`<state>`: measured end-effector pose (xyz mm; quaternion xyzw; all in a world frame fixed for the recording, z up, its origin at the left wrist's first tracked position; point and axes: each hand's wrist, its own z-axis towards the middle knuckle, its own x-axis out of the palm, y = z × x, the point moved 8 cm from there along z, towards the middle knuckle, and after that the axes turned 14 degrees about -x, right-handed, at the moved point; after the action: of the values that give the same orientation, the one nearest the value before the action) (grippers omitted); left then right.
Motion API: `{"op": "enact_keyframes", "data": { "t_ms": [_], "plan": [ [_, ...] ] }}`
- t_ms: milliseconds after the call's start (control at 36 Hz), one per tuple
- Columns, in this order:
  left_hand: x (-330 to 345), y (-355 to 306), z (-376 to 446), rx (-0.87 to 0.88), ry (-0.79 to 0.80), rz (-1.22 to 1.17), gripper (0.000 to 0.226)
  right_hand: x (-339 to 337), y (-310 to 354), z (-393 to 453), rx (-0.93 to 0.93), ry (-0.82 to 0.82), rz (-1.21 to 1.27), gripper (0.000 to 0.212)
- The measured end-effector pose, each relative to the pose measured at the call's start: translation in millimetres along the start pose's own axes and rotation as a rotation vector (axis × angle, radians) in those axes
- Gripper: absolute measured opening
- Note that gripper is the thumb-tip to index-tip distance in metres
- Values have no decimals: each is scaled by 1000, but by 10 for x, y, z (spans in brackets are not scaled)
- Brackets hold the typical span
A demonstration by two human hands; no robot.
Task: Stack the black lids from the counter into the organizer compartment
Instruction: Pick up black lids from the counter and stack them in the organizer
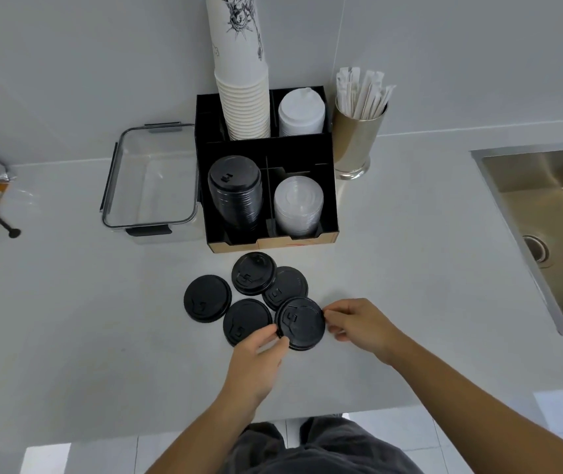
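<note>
Lids (252, 273) remain loose on the tabletop (410, 268) just in front of the organizer (302, 145): five black ones, some overlapping. Its front-left compartment already holds a tall black stack (235, 193), so the job looks partly done, with these five left. The lid farthest from the organizer (300, 323) is pinched at opposite edges by the left hand (256, 362) and the right hand (358, 325), seemingly about to lift.
</note>
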<state>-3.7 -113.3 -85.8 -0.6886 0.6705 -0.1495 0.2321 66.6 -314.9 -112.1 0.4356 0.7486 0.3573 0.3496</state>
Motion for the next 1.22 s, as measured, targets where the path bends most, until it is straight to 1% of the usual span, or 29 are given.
{"op": "enact_keyframes", "data": {
  "t_ms": [28, 56, 167, 306, 528, 611, 722, 833, 1000, 1083, 1222],
  "plan": [
    [-3, -26, -19, 8, -6, 0, 22, -16, 6, -3, -2, -17, -5, 22],
    [-6, -56, -39, 21, -15, 4, 20, -31, 20, -6, -8, -35, -12, 22],
    [-43, -172, -94, 58, -45, -16, 24, -75, 119, -33, -35, -97, 8, 21],
    [-70, -362, -145, 110, -68, -41, 20, -126, 277, -53, -56, -160, 90, 17],
    [-84, -611, -176, 205, -67, -82, 23, -215, 554, -58, -114, -215, 116, 8],
    [-120, -702, -183, 230, -89, -107, 25, -247, 695, -48, -144, -232, 131, 7],
    [-170, -818, -187, 267, -107, -128, 34, -262, 876, -38, -163, -231, 138, 4],
    [-239, -946, -210, 312, -106, -151, 25, -247, 1111, -20, -206, -217, 152, 9],
    [-331, -1136, -248, 362, -124, -225, 20, -183, 1462, 25, -287, -179, 166, 21],
    [-385, -1230, -270, 380, -130, -268, 19, -156, 1618, 76, -325, -185, 182, 30],
    [-524, -1385, -280, 412, -144, -287, 15, -145, 1840, 185, -366, -195, 231, 36]
  ]
}}
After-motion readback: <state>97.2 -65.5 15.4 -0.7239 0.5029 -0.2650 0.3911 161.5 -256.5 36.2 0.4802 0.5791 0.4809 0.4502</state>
